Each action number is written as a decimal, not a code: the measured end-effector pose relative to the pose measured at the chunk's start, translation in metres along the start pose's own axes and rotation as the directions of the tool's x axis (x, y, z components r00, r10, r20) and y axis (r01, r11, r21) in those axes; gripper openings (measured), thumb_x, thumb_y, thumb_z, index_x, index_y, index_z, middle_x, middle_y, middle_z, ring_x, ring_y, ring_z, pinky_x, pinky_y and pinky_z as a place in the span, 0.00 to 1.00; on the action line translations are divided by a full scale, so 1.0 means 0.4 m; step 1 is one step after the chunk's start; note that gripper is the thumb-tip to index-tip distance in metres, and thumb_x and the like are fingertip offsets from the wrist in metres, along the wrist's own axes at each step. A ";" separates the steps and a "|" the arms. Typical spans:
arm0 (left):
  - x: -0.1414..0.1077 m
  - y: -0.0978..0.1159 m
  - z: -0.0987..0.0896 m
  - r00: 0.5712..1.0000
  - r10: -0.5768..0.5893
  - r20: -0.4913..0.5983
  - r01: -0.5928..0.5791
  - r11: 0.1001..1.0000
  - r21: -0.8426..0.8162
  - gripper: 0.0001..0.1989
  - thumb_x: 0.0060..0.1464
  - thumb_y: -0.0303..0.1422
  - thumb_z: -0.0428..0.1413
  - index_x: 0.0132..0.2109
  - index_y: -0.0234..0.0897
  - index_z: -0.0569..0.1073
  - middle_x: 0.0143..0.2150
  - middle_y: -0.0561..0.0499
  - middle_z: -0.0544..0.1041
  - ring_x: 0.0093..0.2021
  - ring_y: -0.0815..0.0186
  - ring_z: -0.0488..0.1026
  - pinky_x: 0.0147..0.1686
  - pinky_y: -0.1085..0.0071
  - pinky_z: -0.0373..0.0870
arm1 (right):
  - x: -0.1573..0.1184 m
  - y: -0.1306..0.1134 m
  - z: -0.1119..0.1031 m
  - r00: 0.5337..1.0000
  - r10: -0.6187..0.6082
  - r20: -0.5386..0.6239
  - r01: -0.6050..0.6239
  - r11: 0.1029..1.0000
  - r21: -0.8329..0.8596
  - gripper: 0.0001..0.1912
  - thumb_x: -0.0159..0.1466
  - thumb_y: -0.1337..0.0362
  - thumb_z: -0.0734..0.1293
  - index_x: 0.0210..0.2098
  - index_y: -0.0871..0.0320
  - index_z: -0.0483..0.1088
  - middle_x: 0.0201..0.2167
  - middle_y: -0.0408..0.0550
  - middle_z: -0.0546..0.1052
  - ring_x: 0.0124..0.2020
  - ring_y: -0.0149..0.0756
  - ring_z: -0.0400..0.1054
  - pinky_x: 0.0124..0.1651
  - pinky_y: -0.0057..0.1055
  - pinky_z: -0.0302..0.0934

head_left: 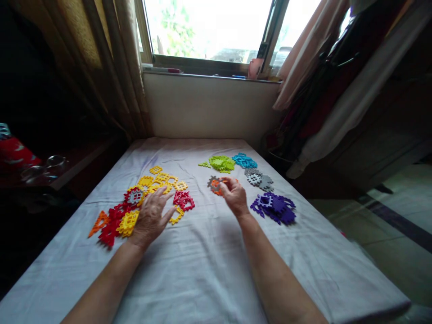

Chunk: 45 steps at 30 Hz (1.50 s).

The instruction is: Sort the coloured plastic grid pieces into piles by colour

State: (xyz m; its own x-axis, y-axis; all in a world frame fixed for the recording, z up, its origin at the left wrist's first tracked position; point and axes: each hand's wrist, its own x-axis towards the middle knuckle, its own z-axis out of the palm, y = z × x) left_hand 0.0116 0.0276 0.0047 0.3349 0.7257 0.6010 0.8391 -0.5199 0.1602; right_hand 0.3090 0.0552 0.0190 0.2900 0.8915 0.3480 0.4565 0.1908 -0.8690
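My left hand (153,216) lies with its fingers spread over the pile of yellow pieces (146,182) and red pieces (113,225) on the left. Its thumb points toward a yellow frame piece (176,216). Just beyond the fingertips are dark red pieces (184,200). My right hand (233,195) has thumb and fingers pinched together at the orange pieces (216,187); an orange edge shows behind the fingers. A gray piece (211,181) touches the orange ones. What exactly sits between the fingertips is partly hidden.
Green pieces (222,164), blue pieces (245,160), gray pieces (266,182) and purple pieces (278,208) lie in piles at the right. An orange triangle (100,222) is at the far left. A window sill (202,75) and hanging clothes (324,103) stand beyond the cloth-covered table (209,279).
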 end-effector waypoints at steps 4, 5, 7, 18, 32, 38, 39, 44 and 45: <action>-0.032 -0.154 -0.088 0.979 -0.189 -0.081 0.198 0.972 0.125 0.20 0.60 0.42 0.48 0.55 0.42 0.73 0.60 0.41 0.74 0.60 0.50 0.70 0.62 0.49 0.63 | 0.159 0.064 -0.190 0.967 0.076 -0.243 -0.175 0.894 -0.413 0.16 0.59 0.60 0.66 0.46 0.56 0.76 0.33 0.48 0.82 0.35 0.40 0.75 0.40 0.32 0.65; -0.043 -0.191 -0.106 0.967 -0.238 -0.096 0.251 0.955 0.159 0.20 0.60 0.43 0.48 0.54 0.43 0.74 0.60 0.42 0.75 0.59 0.50 0.71 0.61 0.50 0.64 | 0.190 0.083 -0.223 0.956 0.113 -0.269 -0.234 0.848 -0.476 0.15 0.59 0.61 0.66 0.44 0.56 0.77 0.33 0.48 0.82 0.36 0.40 0.75 0.40 0.31 0.64; -0.067 -0.255 -0.130 0.939 -0.322 -0.119 0.341 0.914 0.220 0.20 0.59 0.45 0.47 0.53 0.45 0.74 0.59 0.46 0.76 0.58 0.50 0.72 0.60 0.48 0.66 | 0.233 0.122 -0.264 0.939 0.197 -0.282 -0.327 0.766 -0.553 0.15 0.59 0.62 0.65 0.44 0.56 0.77 0.34 0.49 0.82 0.36 0.40 0.74 0.38 0.30 0.63; -0.075 -0.320 -0.155 0.868 -0.468 0.167 0.371 0.834 0.408 0.23 0.57 0.44 0.47 0.51 0.41 0.78 0.60 0.44 0.75 0.59 0.53 0.72 0.61 0.57 0.64 | 0.234 0.230 -0.276 0.918 0.216 -0.332 -0.393 0.601 -0.696 0.22 0.62 0.59 0.64 0.52 0.57 0.77 0.50 0.62 0.76 0.49 0.50 0.72 0.48 0.42 0.66; 0.060 -0.235 -0.130 0.744 -0.514 0.428 0.313 0.833 0.456 0.27 0.52 0.44 0.55 0.58 0.43 0.74 0.66 0.43 0.70 0.65 0.51 0.65 0.61 0.54 0.59 | 0.009 0.071 -0.048 0.931 -0.365 -0.014 0.322 0.836 -0.444 0.13 0.62 0.62 0.63 0.40 0.55 0.78 0.46 0.55 0.76 0.49 0.45 0.70 0.56 0.43 0.66; 0.078 -0.205 -0.177 0.787 -0.549 0.282 0.451 0.824 0.343 0.28 0.51 0.46 0.56 0.57 0.40 0.71 0.56 0.44 0.78 0.56 0.53 0.74 0.57 0.60 0.65 | -0.117 0.030 0.044 0.883 -0.457 0.105 0.465 0.824 -0.325 0.13 0.64 0.66 0.62 0.41 0.55 0.78 0.45 0.53 0.79 0.47 0.42 0.72 0.54 0.40 0.68; 0.078 -0.189 -0.180 0.790 -0.552 0.267 0.485 0.829 0.279 0.29 0.51 0.46 0.55 0.59 0.40 0.70 0.57 0.44 0.78 0.56 0.53 0.74 0.56 0.60 0.66 | -0.124 0.018 0.051 0.880 -0.458 0.127 0.474 0.821 -0.317 0.13 0.64 0.66 0.62 0.44 0.55 0.77 0.44 0.52 0.79 0.47 0.42 0.73 0.53 0.39 0.69; 0.085 -0.045 -0.140 0.796 -0.380 0.471 0.520 0.828 -0.212 0.34 0.48 0.53 0.57 0.57 0.38 0.72 0.57 0.44 0.77 0.56 0.55 0.75 0.54 0.64 0.71 | -0.128 -0.074 0.059 0.834 -0.502 0.228 0.551 0.773 -0.313 0.24 0.64 0.65 0.66 0.60 0.54 0.69 0.56 0.55 0.75 0.53 0.44 0.70 0.59 0.43 0.66; 0.089 -0.012 -0.126 0.786 -0.308 0.537 0.521 0.798 -0.305 0.34 0.47 0.54 0.58 0.55 0.37 0.73 0.56 0.44 0.78 0.54 0.54 0.76 0.53 0.64 0.72 | -0.129 -0.092 0.058 0.815 -0.517 0.261 0.578 0.756 -0.307 0.25 0.64 0.64 0.67 0.60 0.52 0.69 0.58 0.55 0.73 0.54 0.44 0.70 0.59 0.44 0.65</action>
State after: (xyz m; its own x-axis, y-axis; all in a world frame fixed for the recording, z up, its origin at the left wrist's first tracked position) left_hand -0.0021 0.0332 0.0649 0.2352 0.9720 0.0027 0.7128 -0.1743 0.6793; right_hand 0.2578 0.0117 0.0248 -0.2191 0.7352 0.6415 0.7708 0.5335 -0.3482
